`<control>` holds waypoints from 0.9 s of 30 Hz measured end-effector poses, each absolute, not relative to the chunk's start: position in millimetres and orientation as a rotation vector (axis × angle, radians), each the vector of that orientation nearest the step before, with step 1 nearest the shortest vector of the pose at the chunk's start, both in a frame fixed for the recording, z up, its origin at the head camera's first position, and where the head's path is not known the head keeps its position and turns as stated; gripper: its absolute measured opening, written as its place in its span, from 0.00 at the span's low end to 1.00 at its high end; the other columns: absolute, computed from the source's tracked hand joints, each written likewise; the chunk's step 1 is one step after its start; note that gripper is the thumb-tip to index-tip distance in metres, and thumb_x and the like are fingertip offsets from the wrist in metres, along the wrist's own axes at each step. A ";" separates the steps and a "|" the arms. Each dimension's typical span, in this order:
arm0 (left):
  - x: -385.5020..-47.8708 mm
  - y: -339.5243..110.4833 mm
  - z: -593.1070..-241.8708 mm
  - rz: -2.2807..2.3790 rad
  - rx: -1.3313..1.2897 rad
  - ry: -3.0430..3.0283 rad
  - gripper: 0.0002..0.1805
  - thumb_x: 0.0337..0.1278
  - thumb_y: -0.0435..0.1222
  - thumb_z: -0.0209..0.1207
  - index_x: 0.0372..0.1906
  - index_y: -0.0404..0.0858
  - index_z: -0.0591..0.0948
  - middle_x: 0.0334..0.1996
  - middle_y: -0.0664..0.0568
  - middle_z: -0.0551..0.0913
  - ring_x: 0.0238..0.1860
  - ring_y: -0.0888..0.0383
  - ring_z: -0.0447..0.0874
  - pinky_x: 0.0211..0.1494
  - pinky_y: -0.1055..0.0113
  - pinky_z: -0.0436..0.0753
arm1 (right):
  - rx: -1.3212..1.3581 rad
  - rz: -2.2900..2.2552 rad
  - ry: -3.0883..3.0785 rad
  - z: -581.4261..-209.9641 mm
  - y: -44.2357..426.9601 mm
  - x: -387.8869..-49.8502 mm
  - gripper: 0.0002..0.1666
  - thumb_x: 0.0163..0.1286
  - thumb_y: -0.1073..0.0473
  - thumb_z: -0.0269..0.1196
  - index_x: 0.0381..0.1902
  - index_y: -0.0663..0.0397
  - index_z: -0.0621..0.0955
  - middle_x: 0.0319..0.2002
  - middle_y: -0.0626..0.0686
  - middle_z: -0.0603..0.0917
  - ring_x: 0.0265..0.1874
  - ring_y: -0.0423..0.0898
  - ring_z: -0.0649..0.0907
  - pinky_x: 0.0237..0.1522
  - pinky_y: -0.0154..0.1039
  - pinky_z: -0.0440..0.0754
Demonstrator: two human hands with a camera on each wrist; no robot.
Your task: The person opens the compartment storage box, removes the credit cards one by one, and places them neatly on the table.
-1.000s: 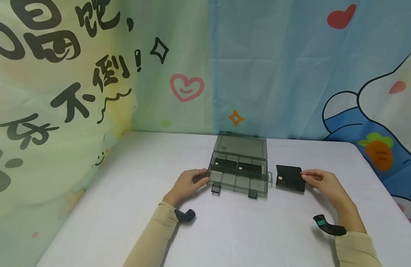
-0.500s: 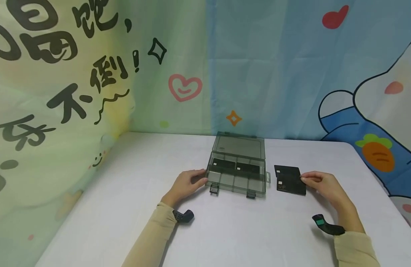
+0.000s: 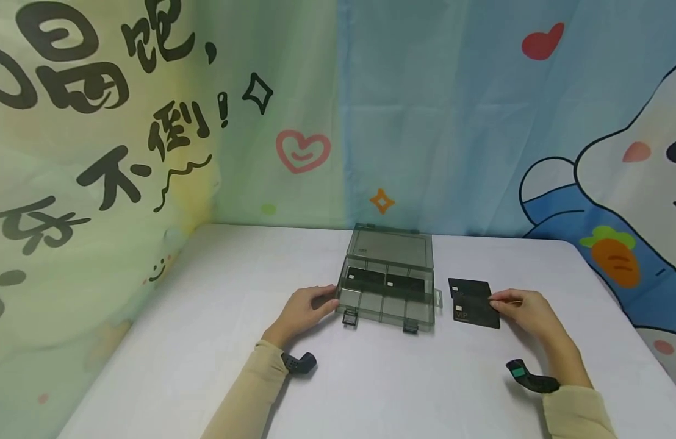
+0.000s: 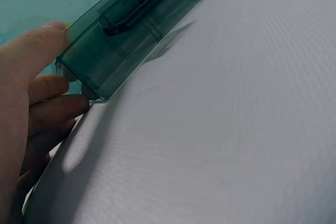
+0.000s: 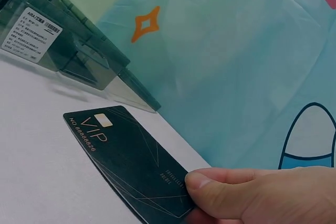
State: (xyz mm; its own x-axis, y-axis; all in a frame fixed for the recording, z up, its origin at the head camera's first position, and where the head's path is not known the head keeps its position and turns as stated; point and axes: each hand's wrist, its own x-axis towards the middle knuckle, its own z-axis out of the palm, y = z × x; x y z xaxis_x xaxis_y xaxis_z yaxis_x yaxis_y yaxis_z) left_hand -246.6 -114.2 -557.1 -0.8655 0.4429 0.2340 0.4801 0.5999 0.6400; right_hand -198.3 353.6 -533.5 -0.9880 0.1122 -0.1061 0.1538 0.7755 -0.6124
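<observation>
Thumb and fingers of the right hand (image 3: 527, 311) pinch the right edge of a black VIP card (image 3: 475, 311) in the head view, so the card lies directly left of that grip, overlapping the near part of a second black card (image 3: 470, 285) just beyond it on the white table (image 3: 371, 390). Farther left of this grip, apart from both cards, stands a translucent grey compartment box (image 3: 382, 316), its lid (image 3: 390, 250) laid back away from the hands. The left hand (image 3: 299, 314) grips the box at its near left corner. From this left grip, a left black card (image 3: 365, 277) and a right black card (image 3: 406, 284) sit side by side to the right and beyond, in the far part of the box. In the left wrist view, the thumb lies over the corner and bent fingers meet the end wall below it; a dark latch (image 4: 135, 14) projects from the front wall, to the right of the grip. In the right wrist view, thumb and finger are clamped together on the VIP card's corner; the card slants up and left from them, its gold chip (image 5: 103, 120) at the far end. Well beyond the grip, upper left, a printed white label (image 5: 32, 35) covers part of the box's wall.
</observation>
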 end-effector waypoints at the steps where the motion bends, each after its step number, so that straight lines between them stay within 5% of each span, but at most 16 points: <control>1: -246.5 -114.2 -557.2 -1.128 -0.796 -2.763 0.26 0.60 0.52 0.57 0.58 0.41 0.79 0.57 0.50 0.81 0.60 0.50 0.77 0.67 0.56 0.72 | 0.215 -1.008 2.900 -533.7 353.6 -198.3 0.21 0.67 0.51 0.62 0.50 0.61 0.81 0.50 0.66 0.80 0.46 0.57 0.76 0.46 0.54 0.77; 14: -246.6 -114.6 -557.6 -1.096 -0.814 -2.749 0.26 0.61 0.52 0.56 0.58 0.40 0.79 0.56 0.50 0.81 0.59 0.51 0.78 0.66 0.56 0.73 | 0.174 -0.884 2.957 -527.6 348.3 -197.3 0.19 0.65 0.55 0.63 0.47 0.64 0.82 0.46 0.67 0.81 0.42 0.58 0.78 0.41 0.52 0.78; 27: -246.4 -119.0 -558.3 -1.110 -0.809 -2.761 0.26 0.61 0.52 0.57 0.58 0.41 0.78 0.57 0.50 0.80 0.60 0.51 0.78 0.66 0.57 0.73 | 0.216 -0.784 3.019 -526.1 332.8 -198.7 0.15 0.63 0.59 0.65 0.43 0.66 0.83 0.44 0.69 0.82 0.44 0.64 0.78 0.48 0.62 0.75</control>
